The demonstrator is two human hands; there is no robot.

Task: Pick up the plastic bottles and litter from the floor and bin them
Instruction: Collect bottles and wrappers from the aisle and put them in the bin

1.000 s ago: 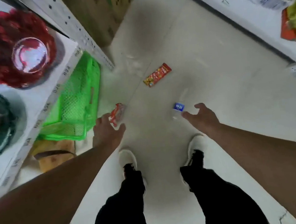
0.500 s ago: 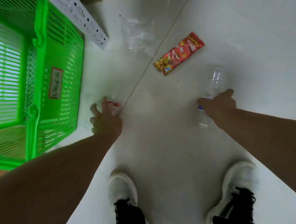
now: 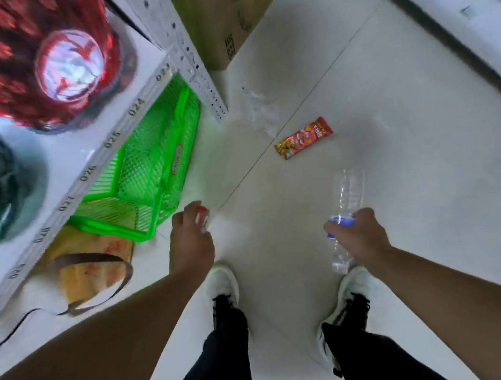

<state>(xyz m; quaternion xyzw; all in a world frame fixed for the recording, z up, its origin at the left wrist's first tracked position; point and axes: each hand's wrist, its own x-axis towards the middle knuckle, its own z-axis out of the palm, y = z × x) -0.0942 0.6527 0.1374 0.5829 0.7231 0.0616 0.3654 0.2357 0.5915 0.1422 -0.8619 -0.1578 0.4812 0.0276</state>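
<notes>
Fingers of right hand (image 3: pixel 359 234) clenched round clear bottle (image 3: pixel 346 198); left hand (image 3: pixel 190 242) clutching red-white litter (image 3: pixel 202 216).

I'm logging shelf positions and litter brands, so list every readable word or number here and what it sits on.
"024", "025", "026": white shelf edge strip; the other numbers along it are blurred.
Red snack wrapper: print too blurred.
Brown cardboard box: dark print unreadable.
Green plastic basket tag: unreadable.
Clear plastic bottle's blue label: unreadable.

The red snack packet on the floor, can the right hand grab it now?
Probably not yet: the right hand is already wrapped round a clear bottle. The floor up to the red snack packet looks bare, though.
</notes>
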